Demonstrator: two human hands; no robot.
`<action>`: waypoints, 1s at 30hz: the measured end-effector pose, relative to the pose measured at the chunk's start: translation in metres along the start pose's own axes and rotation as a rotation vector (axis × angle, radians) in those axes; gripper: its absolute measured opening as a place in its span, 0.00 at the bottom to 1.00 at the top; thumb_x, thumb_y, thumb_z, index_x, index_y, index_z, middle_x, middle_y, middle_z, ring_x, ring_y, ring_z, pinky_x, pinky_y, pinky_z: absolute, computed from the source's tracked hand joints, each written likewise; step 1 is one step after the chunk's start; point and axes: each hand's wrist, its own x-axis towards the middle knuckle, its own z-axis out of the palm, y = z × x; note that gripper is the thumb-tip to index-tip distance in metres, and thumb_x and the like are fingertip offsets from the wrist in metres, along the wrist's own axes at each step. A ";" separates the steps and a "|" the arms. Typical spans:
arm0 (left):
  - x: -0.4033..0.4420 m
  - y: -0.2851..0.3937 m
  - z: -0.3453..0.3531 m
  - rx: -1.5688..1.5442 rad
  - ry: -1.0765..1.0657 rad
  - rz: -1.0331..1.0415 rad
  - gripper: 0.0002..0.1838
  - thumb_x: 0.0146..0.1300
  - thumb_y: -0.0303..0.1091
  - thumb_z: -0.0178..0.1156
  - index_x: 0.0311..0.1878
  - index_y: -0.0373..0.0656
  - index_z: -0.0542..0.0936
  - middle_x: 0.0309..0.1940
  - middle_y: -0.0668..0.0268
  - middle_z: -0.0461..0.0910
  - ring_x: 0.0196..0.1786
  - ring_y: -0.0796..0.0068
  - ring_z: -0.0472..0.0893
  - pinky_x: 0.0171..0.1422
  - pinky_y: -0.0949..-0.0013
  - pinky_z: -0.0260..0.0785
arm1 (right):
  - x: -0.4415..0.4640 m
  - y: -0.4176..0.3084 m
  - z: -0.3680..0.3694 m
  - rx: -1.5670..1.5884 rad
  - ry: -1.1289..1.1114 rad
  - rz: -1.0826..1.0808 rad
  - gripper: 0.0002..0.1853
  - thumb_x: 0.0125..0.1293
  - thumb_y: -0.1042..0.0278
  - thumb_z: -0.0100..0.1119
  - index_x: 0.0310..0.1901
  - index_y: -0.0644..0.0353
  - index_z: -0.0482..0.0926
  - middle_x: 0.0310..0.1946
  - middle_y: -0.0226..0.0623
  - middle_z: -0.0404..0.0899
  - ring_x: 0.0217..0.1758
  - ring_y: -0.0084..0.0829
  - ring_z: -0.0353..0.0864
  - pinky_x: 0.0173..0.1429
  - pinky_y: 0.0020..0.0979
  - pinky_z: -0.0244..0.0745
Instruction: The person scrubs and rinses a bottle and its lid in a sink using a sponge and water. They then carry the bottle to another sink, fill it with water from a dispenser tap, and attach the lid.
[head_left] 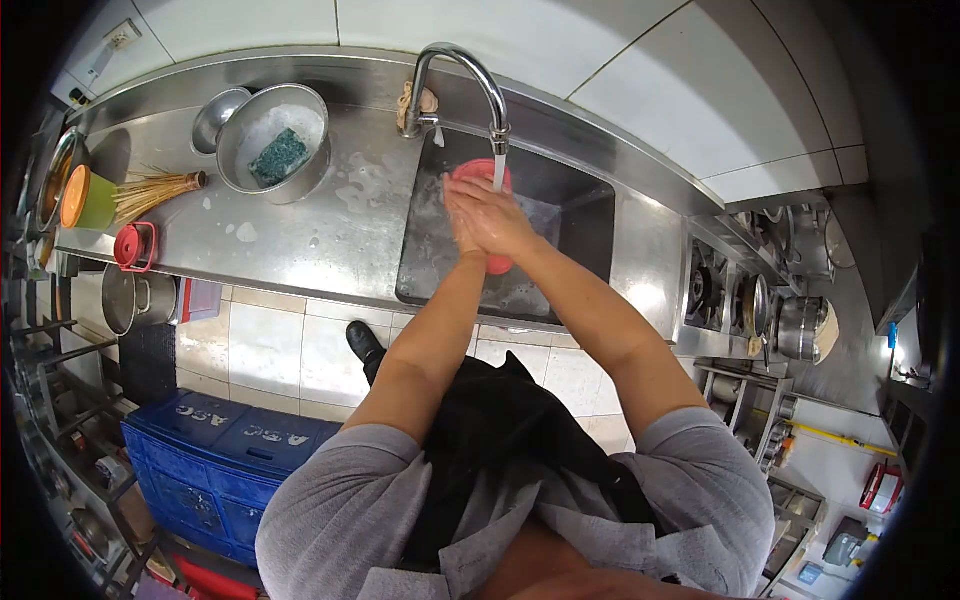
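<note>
My two hands are pressed together over the sink, in the stream of running water from the curved chrome faucet. My right hand lies across my left hand, its fingers stretched out flat. Much of the left hand is covered by the right; what shows of it looks extended too. Beneath both is a pinkish-red plastic item, perhaps a bowl or a lid, mostly hidden by the hands. Neither hand appears to grip it. Suds lie on the sink's bottom.
On the steel counter left of the sink stand a metal pot with a green scouring pad, a bundle of thin sticks, a red-rimmed item and a green container. Blue crates sit behind; stove burners are right.
</note>
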 end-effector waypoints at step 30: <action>0.020 -0.041 -0.025 -1.694 -0.625 -1.547 0.41 0.71 0.61 0.52 0.75 0.42 0.57 0.65 0.51 0.72 0.61 0.50 0.78 0.56 0.43 0.78 | -0.063 -0.015 -0.057 0.266 0.346 0.497 0.47 0.47 0.50 0.78 0.68 0.54 0.65 0.62 0.48 0.67 0.65 0.51 0.71 0.68 0.43 0.71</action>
